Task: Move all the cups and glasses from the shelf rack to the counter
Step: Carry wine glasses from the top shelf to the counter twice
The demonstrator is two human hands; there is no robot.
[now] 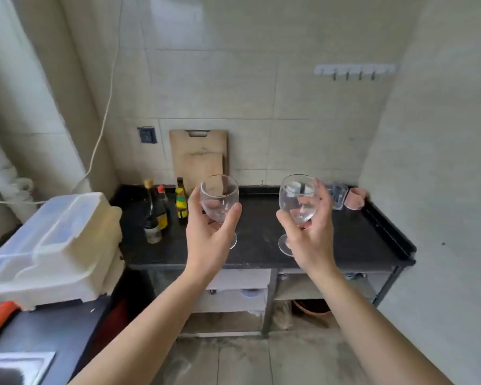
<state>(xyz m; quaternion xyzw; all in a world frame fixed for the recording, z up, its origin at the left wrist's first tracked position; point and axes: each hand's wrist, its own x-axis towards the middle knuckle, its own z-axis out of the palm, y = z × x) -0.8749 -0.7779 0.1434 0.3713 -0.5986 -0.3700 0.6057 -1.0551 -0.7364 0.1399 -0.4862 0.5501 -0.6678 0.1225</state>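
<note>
My left hand (210,236) grips a clear stemmed wine glass (219,197) by its bowl, held upright above the black counter (367,240). My right hand (313,234) grips a second clear wine glass (296,200) the same way, a little to the right; its round foot shows below my palm. Both glasses hang in the air over the middle of the counter. At the back right of the counter stand a clear glass cup (337,196) and a pink cup (355,199).
Several sauce bottles (161,211) crowd the counter's back left. Two wooden cutting boards (199,159) lean on the tiled wall. A white plastic dish box (59,245) sits on the left. Shelves lie under the counter; a sink corner (14,368) shows at bottom left.
</note>
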